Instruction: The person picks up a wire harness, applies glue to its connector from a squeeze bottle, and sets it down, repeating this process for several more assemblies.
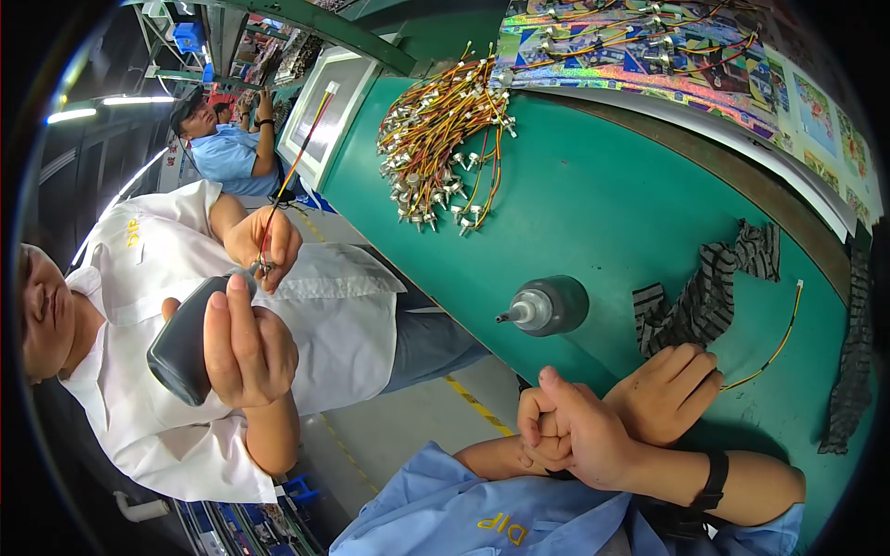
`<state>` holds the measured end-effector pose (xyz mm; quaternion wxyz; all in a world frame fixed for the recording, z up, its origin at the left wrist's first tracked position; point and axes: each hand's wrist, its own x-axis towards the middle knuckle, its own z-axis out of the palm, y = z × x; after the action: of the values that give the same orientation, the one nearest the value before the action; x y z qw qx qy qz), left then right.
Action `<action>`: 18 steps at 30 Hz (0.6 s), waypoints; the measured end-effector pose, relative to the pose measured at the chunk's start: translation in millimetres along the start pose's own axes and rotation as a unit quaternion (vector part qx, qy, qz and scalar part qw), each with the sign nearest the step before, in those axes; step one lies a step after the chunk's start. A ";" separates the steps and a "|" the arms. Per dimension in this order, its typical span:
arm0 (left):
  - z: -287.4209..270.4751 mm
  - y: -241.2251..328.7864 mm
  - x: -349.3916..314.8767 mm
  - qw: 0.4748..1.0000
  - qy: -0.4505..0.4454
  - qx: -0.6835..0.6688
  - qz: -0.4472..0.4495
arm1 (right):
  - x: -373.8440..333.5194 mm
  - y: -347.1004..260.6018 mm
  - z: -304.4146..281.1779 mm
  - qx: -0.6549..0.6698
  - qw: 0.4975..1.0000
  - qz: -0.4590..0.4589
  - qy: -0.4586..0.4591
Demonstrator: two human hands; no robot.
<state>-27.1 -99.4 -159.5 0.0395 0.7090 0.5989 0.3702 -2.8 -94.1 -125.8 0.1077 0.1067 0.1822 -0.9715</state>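
My forearms cross at the table's near edge. My left hand rests on the green table with fingers curled, and what is under them is hidden. A thin yellow-and-black wire with a small white connector runs up to its fingertips. My right hand lies over my left forearm, fingers folded in and thumb sticking up, with nothing visible inside. Beyond my hands a dark squeeze bottle with a nozzle stands on the table. A grey-and-black striped cloth is crumpled just past my left hand.
At left, a person in a white shirt holds a dark bottle against a small wired metal part. A heap of wired parts covers the table's far end. More lie on printed sheets. Another person sits behind.
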 end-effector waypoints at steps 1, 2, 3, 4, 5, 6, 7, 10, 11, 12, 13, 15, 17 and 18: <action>0.0 -0.4 -0.6 1.000 0.000 0.000 0.000 | 0.1 0.1 -0.3 -0.003 1.000 0.000 0.002; 0.4 -0.5 -1.7 1.000 -0.002 -0.002 0.000 | 0.2 0.4 -0.6 -0.005 1.000 0.000 0.005; 0.7 -0.7 -1.8 1.000 -0.004 -0.003 0.001 | 0.4 -0.3 -0.5 -0.007 1.000 0.000 0.004; 1.1 -0.9 -1.9 1.000 -0.005 -0.004 0.002 | 0.4 -1.0 -0.3 -0.007 1.000 0.001 0.001; 2.0 -1.2 -2.2 1.000 -0.004 -0.003 0.003 | 0.3 -1.5 -0.2 -0.008 1.000 0.002 -0.001; 3.3 -1.7 -2.7 1.000 -0.003 -0.002 0.008 | 0.1 -2.0 -0.1 -0.008 1.000 0.003 -0.003; 4.7 -2.1 -3.3 1.000 -0.001 -0.001 0.012 | -0.3 -2.1 -0.1 -0.009 1.000 0.002 -0.003; 4.6 -3.4 -5.3 1.000 -0.003 0.000 0.013 | 0.3 -0.2 -0.2 0.015 1.000 -0.018 -0.003; 4.6 -3.6 -6.0 1.000 -0.007 -0.002 0.011 | 0.7 -1.1 0.8 0.014 1.000 -0.017 -0.004; 4.6 -3.8 -6.6 1.000 -0.011 -0.004 0.010 | 1.4 -2.8 2.8 0.021 1.000 -0.021 0.011; 4.6 -3.8 -7.1 1.000 -0.010 -0.002 0.009 | 2.4 -4.5 5.1 0.028 0.999 -0.024 0.025; 5.5 -2.6 -6.6 1.000 -0.008 -0.001 0.006 | 3.1 -4.8 7.8 0.035 0.998 -0.029 0.045; 5.6 -2.1 -6.0 1.000 -0.006 0.000 0.005 | 4.8 -3.0 9.2 0.026 0.996 -0.046 0.069; 4.6 -1.9 -5.2 1.000 -0.009 0.000 0.005 | 4.8 -2.8 10.0 0.020 0.995 -0.055 0.080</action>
<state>-26.1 -101.7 -166.2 0.0432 0.7153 0.5952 0.3637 -9.7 -96.1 -117.0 0.0366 0.1762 0.1766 -0.9677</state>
